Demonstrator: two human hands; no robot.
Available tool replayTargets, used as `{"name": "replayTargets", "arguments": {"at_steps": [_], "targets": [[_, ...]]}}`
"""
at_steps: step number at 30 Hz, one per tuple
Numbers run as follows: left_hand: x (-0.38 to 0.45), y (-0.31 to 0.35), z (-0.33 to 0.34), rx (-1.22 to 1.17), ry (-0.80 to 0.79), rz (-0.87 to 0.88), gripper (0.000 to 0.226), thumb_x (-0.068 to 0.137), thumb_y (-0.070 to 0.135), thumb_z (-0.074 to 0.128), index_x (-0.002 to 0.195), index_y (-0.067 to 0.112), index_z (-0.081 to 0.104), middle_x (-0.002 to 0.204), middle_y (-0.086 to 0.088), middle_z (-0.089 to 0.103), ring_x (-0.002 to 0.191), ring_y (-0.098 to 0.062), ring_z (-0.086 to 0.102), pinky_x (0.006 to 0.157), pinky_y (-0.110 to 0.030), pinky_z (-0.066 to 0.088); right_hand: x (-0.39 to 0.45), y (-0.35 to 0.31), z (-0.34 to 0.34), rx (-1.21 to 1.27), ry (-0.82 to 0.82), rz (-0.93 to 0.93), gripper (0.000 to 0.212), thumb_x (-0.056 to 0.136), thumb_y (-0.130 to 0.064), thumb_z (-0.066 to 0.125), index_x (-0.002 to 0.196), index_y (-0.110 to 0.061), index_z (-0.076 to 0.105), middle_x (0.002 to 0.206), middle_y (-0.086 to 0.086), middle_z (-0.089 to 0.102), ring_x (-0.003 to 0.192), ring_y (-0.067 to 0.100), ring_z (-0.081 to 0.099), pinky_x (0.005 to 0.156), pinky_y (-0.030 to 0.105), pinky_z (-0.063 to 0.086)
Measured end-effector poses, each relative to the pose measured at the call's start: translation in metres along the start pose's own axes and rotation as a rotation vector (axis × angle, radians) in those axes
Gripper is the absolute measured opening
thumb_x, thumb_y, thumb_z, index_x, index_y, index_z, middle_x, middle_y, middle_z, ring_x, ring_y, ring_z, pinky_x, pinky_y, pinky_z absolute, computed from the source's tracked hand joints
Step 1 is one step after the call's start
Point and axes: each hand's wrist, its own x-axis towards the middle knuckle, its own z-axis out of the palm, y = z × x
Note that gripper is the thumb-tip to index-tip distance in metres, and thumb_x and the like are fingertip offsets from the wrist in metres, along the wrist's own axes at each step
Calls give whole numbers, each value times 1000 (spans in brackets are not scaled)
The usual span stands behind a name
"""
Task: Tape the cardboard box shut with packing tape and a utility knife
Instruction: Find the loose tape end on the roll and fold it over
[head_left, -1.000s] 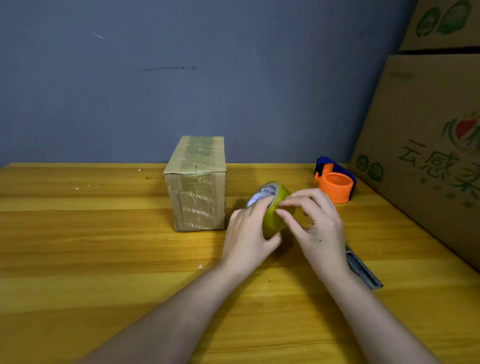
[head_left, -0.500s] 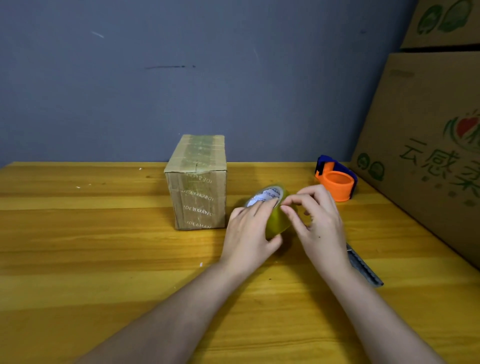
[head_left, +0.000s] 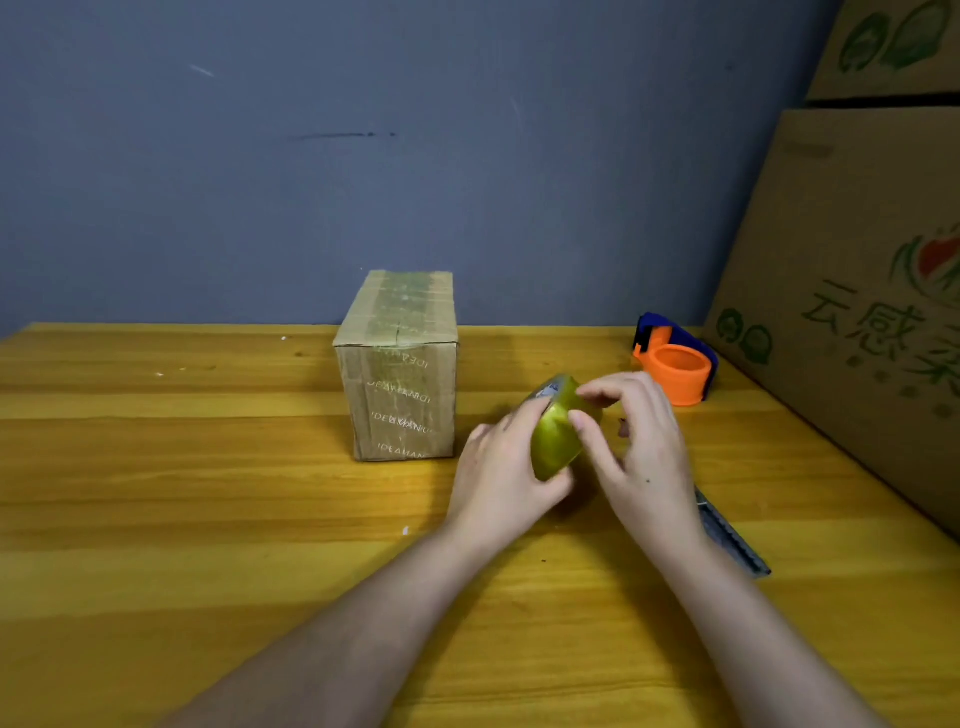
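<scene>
A small cardboard box (head_left: 400, 374) stands upright on the wooden table (head_left: 208, 493), its top and front covered with strips of tape. To its right, my left hand (head_left: 501, 478) grips a roll of yellow-green packing tape (head_left: 556, 441) held on edge just above the table. My right hand (head_left: 639, 457) is at the roll's right side, its thumb and fingertips curled onto the roll's outer face. A grey utility knife (head_left: 732, 535) lies on the table behind my right wrist, partly hidden by it.
An orange and blue tape dispenser (head_left: 675, 364) sits at the back right of the table. Large printed cardboard cartons (head_left: 857, 312) lean along the right edge. A blue-grey wall closes the back.
Both hands and the roll have stayed almost in place. My right fingers have shifted a little on the roll's face, and the roll has tilted slightly.
</scene>
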Motion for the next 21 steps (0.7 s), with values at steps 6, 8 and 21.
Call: {"name": "replayTargets", "arguments": {"at_steps": [6,8,21], "targets": [[-1,0,1,15,28,8,65,70,30,62,132,22,46,120,0,66,105,-25,60,90,-31,42,-2,2,5,108,16,60,18,81,-30,69,97,-20,67,100,-7,58,99,6,52,82,19,38],[-1,-2,2,32,28,37,64,69,31,61,131,20,47,121,-1,66,108,-24,61,91,-32,42,-2,2,6,118,18,58,15,81,-29,69,93,-20,68,98,-6,58,98,9,52,80,21,39],[1,-4,5,51,92,66,64,68,40,52,129,22,49,113,-1,70,101,-26,64,87,-34,45,0,-1,6,-41,-36,-24,17,89,-28,56,88,-13,63,91,-1,57,87,15,50,77,21,39]]}}
